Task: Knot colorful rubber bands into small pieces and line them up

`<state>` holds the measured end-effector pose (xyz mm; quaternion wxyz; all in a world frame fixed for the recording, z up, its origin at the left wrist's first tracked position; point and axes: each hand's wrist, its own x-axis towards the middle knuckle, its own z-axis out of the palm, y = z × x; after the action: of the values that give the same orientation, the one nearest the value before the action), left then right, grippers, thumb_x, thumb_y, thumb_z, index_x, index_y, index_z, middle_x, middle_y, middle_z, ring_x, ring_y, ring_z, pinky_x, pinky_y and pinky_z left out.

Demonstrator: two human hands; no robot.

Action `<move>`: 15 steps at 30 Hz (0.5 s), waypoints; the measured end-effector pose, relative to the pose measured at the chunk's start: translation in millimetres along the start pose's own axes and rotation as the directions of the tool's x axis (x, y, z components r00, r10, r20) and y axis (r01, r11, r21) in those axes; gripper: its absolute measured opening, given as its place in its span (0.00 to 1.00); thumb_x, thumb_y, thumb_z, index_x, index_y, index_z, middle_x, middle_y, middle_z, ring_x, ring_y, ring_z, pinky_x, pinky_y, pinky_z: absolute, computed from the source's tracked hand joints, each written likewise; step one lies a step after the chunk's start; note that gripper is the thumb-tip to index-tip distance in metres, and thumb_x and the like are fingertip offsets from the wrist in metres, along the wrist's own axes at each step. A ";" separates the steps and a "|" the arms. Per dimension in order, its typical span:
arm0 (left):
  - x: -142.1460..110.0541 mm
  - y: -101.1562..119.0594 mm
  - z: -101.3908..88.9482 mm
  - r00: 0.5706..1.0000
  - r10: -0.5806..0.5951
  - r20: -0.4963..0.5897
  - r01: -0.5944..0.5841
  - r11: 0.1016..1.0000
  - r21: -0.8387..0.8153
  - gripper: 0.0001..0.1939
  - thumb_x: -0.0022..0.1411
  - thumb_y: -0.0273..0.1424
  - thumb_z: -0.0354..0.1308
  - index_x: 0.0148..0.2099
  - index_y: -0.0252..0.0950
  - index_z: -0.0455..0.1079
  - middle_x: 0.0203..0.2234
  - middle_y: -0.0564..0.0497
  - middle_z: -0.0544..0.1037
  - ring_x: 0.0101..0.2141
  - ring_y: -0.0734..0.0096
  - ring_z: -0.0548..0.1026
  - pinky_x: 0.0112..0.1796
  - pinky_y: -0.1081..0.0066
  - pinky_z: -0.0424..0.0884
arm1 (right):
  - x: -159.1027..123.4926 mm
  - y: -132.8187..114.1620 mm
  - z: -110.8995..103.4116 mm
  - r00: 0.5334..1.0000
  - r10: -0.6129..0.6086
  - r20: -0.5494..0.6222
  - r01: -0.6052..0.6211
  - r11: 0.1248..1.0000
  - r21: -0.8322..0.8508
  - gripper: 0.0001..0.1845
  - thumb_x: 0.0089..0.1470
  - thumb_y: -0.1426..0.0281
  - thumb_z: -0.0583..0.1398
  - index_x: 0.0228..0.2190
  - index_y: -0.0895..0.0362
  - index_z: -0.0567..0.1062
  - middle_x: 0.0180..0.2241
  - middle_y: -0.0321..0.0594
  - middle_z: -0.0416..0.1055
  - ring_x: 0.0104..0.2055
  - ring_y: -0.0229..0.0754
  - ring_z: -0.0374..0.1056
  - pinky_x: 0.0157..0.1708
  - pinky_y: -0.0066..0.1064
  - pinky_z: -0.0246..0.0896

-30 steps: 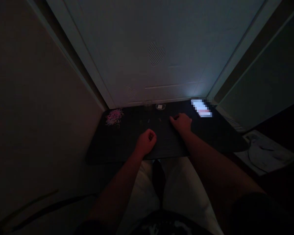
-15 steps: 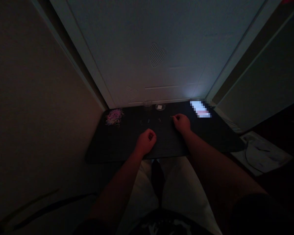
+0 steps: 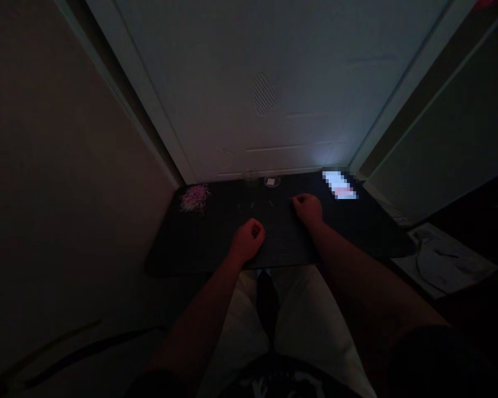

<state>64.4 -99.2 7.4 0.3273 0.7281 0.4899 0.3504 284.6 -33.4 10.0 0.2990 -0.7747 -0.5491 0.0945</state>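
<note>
In dim light my left hand (image 3: 248, 241) rests near the front of the dark table (image 3: 170, 249), fingers curled and thumb against them. Whatever it may hold is hidden. Further back and to the right, my right hand (image 3: 308, 209) is closed in a pinch just above or on the tabletop; anything at its fingertips is too small and dark to name. Between and beyond the hands lie a few tiny thin pieces (image 3: 270, 203). A tangled heap of pinkish thin strips (image 3: 195, 198) sits at the table's left end.
At the back edge stand a clear cup (image 3: 251, 178) and a small round dish (image 3: 278, 182) with a white square in it. A lit, blurred-out screen (image 3: 339, 184) lies at the right rear. Behind rises a white panel with hearts (image 3: 265, 94). Papers (image 3: 452, 260) lie lower right.
Both hands stay almost in place. The small pale piece seen earlier at my right fingertips is now barely visible.
</note>
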 end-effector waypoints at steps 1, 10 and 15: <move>0.0 -0.3 0.2 1.000 0.000 0.000 0.000 1.000 0.000 0.05 0.57 0.32 0.51 0.32 0.35 0.64 0.24 0.55 0.70 0.25 0.77 0.67 0.27 0.76 0.62 | 0.1 -0.2 -0.2 1.000 0.006 0.003 -0.006 1.000 0.002 0.16 0.52 0.61 0.55 0.34 0.56 0.78 0.34 0.42 0.75 0.35 0.42 0.69 0.34 0.31 0.59; 0.0 -0.1 -0.1 1.000 -0.015 0.007 0.015 1.000 0.016 0.05 0.56 0.32 0.52 0.33 0.36 0.64 0.24 0.55 0.70 0.25 0.77 0.67 0.26 0.76 0.61 | 0.9 -0.5 0.0 1.000 0.004 0.014 -0.003 1.000 -0.026 0.17 0.52 0.60 0.55 0.35 0.55 0.78 0.34 0.43 0.76 0.36 0.43 0.70 0.36 0.31 0.59; 0.2 -0.9 0.2 1.000 -0.008 0.005 0.008 1.000 0.029 0.05 0.56 0.33 0.52 0.33 0.36 0.65 0.24 0.54 0.70 0.25 0.77 0.67 0.27 0.76 0.62 | 1.1 -0.2 -0.4 1.000 0.021 -0.004 -0.021 1.000 -0.016 0.22 0.56 0.59 0.49 0.34 0.57 0.79 0.33 0.46 0.76 0.35 0.44 0.69 0.35 0.31 0.58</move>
<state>64.2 -98.8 6.5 0.3194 0.7316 0.4970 0.3402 285.0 -32.5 10.6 0.2926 -0.7830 -0.5411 0.0918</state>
